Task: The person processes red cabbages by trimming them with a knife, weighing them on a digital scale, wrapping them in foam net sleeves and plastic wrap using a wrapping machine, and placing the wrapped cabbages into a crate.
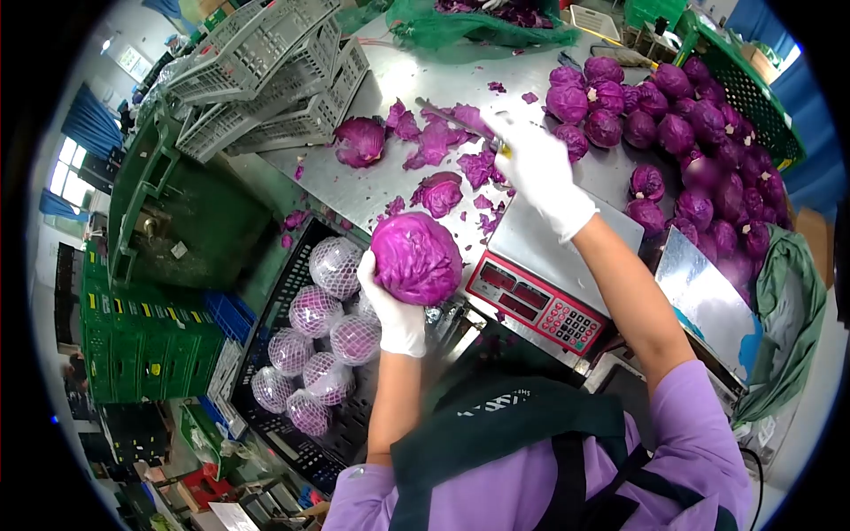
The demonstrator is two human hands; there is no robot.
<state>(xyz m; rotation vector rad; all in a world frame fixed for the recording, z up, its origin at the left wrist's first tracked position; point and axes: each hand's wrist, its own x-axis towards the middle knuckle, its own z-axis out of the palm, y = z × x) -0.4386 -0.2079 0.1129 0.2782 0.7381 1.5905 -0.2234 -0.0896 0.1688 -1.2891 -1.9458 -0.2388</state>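
My left hand (390,310), in a white glove, holds a purple cabbage (418,258) from its left side, above the table's near edge. In my gloved right hand (538,168) is a knife (456,120), its blade pointing left over the table and a bit of yellow showing at the grip. Loose purple leaves (438,142) and trimmings lie beneath and left of the blade. A digital scale (537,303) with a red keypad panel stands below my right forearm. Another cabbage (359,142) with loose outer leaves rests farther left on the metal table (390,88).
A black crate (266,367) at lower left holds several net-wrapped cabbages (316,310). Many purple cabbages (677,133) are heaped at the right, beside a green crate (753,88). Grey crates (266,80) are stacked at upper left, above a green bin (190,221). Green netting (478,31) lies at the back.
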